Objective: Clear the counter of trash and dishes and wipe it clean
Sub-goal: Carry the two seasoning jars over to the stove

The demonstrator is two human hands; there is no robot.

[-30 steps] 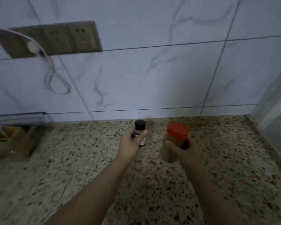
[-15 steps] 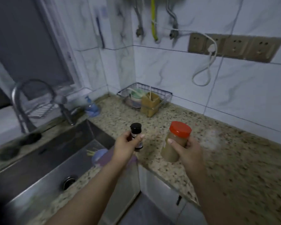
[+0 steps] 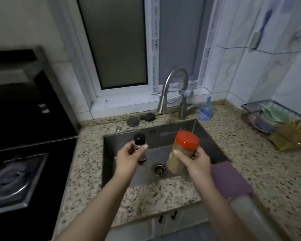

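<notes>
A red-lidded jar (image 3: 182, 153) and a small black-capped bottle (image 3: 140, 147) are both held up over the sink (image 3: 207, 136). The right hand (image 3: 195, 161) has its fingers clamped round the jar; the left hand (image 3: 129, 158) pinches the bottle. This looks like the clearing step: next, each needs a resting place off the speckled surface (image 3: 268, 164), before the purple cloth (image 3: 231, 180) wipes.

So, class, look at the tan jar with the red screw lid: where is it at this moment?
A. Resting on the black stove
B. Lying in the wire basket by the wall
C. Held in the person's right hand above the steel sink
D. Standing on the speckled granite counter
C: the right hand grips the tan jar with the red screw lid in the air, over the steel sink.
</notes>
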